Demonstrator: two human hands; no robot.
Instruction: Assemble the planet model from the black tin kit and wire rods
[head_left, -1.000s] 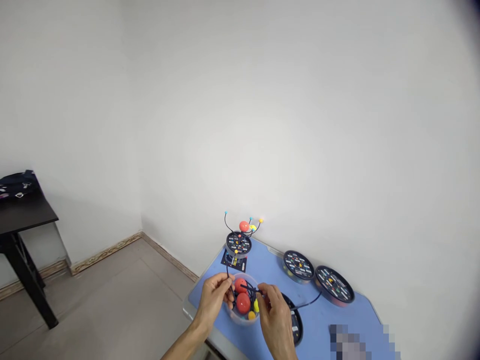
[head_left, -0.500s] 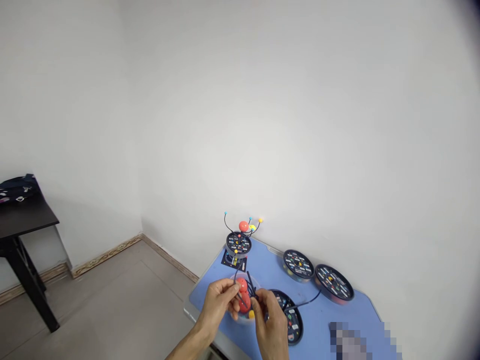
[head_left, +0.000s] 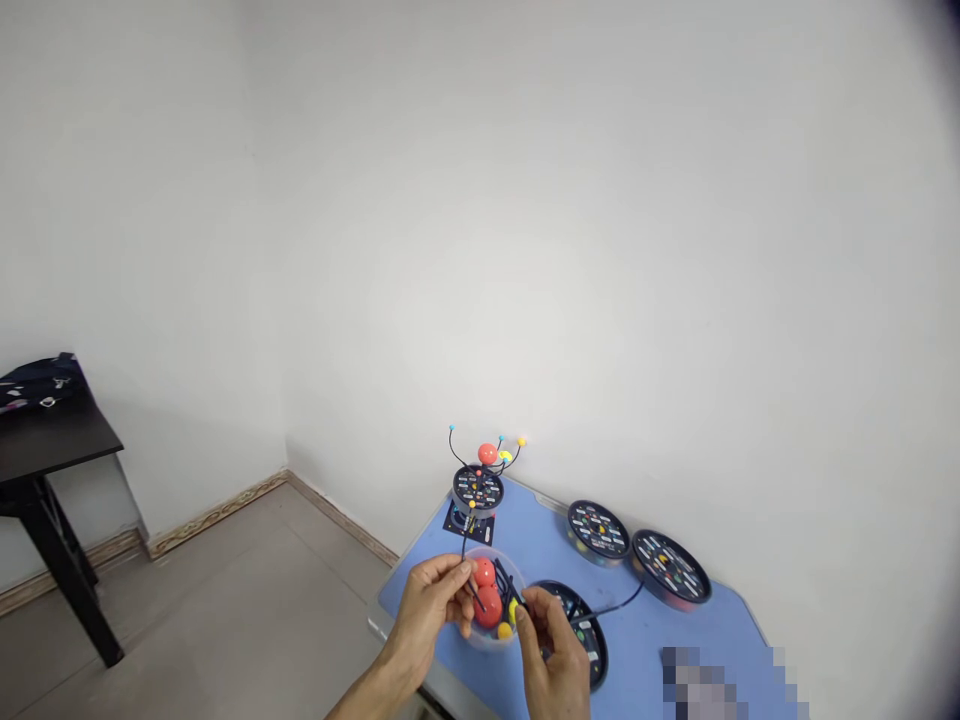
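Note:
Between its thumb and fingers, my left hand point(head_left: 435, 600) pinches a thin black curved rod point(head_left: 464, 545) above the left side of a clear bowl point(head_left: 491, 643). In the bowl lie red balls point(head_left: 489, 606), yellow pieces point(head_left: 505, 631) and black parts. My right hand point(head_left: 553, 645) is closed at the bowl's right edge, on a black rod point(head_left: 609, 607) that seems to run out to the right. Partly behind that hand is a round black disc point(head_left: 598, 650) with printed labels.
A finished-looking planet model point(head_left: 478, 487) stands at the back left of the blue table point(head_left: 525, 520) on a dark card point(head_left: 482, 530). Two labelled round cases point(head_left: 598, 530) point(head_left: 670, 568) lie along the back. A black table point(head_left: 56, 430) stands far left.
My right hand has moved a little right and down, apart from my left, uncovering yellow and black pieces in the bowl. The rod in my left hand has turned more upright.

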